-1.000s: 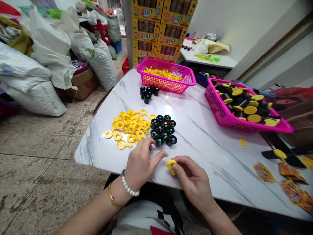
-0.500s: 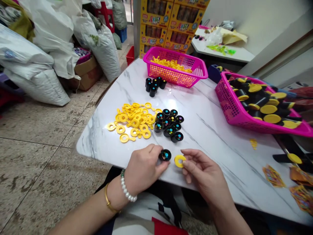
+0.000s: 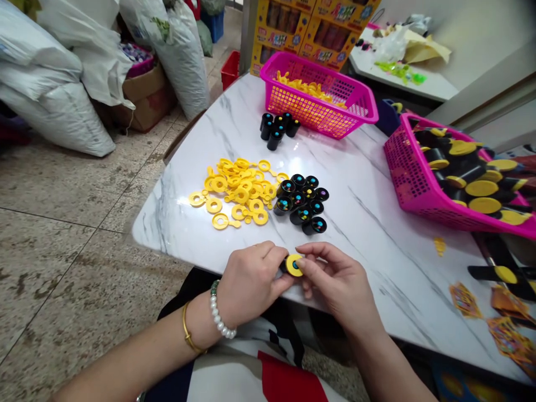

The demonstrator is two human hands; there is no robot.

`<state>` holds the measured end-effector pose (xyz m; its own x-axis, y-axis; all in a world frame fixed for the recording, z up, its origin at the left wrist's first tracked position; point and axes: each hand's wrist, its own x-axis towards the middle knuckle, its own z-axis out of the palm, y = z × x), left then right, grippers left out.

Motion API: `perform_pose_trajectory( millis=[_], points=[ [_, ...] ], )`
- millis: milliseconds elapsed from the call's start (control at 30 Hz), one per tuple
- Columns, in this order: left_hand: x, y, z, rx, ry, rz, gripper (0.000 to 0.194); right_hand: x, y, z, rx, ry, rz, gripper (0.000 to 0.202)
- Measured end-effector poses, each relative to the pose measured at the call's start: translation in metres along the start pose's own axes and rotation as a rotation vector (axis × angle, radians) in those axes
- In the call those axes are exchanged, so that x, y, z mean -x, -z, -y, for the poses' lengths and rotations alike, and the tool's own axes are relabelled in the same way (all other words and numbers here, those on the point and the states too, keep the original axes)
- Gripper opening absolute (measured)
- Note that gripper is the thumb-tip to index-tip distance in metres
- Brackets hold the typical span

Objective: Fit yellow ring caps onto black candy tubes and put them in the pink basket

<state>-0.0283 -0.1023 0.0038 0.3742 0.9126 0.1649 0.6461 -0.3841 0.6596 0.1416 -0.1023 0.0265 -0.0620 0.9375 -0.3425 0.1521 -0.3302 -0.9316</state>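
Between my two hands, near the table's front edge, is a small black cup point(image 3: 283, 266), mostly hidden by fingers. My left hand point(image 3: 253, 279) is closed around it. Over the cup's mouth lies a yellow ring cap point(image 3: 293, 266) with a blue spot showing through its hole. The thumb and fingers of my right hand point(image 3: 339, 279) pinch the cap's right side. Just beyond my hands stands a cluster of black cups point(image 3: 301, 214) with coloured bits inside. Left of them spreads a loose pile of yellow ring caps point(image 3: 240, 187).
Several more black cups point(image 3: 274, 139) stand farther back. Behind them is a pink basket point(image 3: 310, 111) of yellow parts. At right, another pink basket point(image 3: 402, 173) holds black pieces with yellow tops. Printed packets point(image 3: 464, 300) lie at the right edge. White sacks point(image 3: 184, 56) stand on the floor.
My right hand has moved left and brought the yellow ring cap onto the black cup in my left hand. The view has shifted slightly.
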Motion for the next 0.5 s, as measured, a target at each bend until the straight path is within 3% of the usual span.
perform_pose_trajectory(
  millis=[167,333,500],
  points=[
    [-0.004,0.011,-0.008,0.228,0.078,0.091,0.022,0.001,0.003,0.003,-0.012,-0.052,0.151,0.032],
    [-0.015,0.017,-0.007,0.454,0.229,0.19,0.026,-0.002,0.005,0.004,0.001,-0.016,0.17,0.026],
    [-0.013,0.012,-0.005,0.466,0.198,0.177,0.021,-0.003,0.002,0.0,-0.076,-0.027,0.162,0.03]
  ],
)
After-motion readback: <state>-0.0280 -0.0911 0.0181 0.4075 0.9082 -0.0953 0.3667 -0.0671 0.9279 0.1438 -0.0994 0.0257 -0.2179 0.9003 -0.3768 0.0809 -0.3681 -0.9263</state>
